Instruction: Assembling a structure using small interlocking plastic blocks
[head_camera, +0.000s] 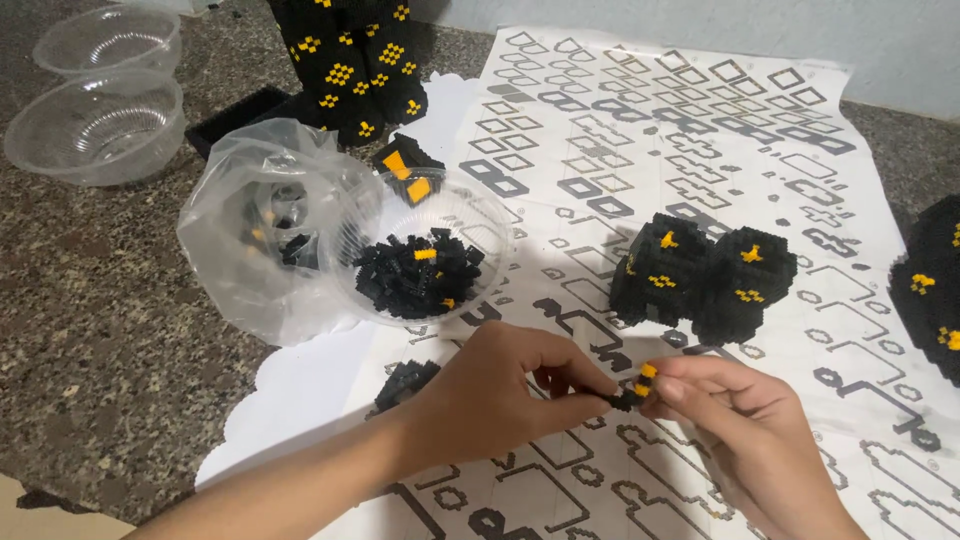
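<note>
Head view of 2 hands meeting above a printed instruction sheet (700, 130) spread on a speckled stone tabletop (90, 300). The left hand (500, 385) and the right hand (730, 410) each close thumb and forefinger on a small block piece (636, 388), black with a yellow tip, held just above the sheet at the lower centre; the 2-sided pinch appears to steady so small a part while its pieces are pressed together. Whether the piece is 1 part or 2 joined cannot be told.

A clear bowl of loose black and yellow blocks (420, 265) stands just beyond the left hand, near enough for easy picking. A crumpled clear plastic bag (255, 225) lies touching the bowl's left side and holds a few more pieces. A small black cluster (405, 382) rests on the sheet beside the left wrist.

A finished pair of black cubes (705, 275) sits on the sheet beyond the right hand. A tall black and yellow build (350, 60) stands at the far edge, and 2 empty clear bowls (100, 100) are set well apart at the far left.
</note>
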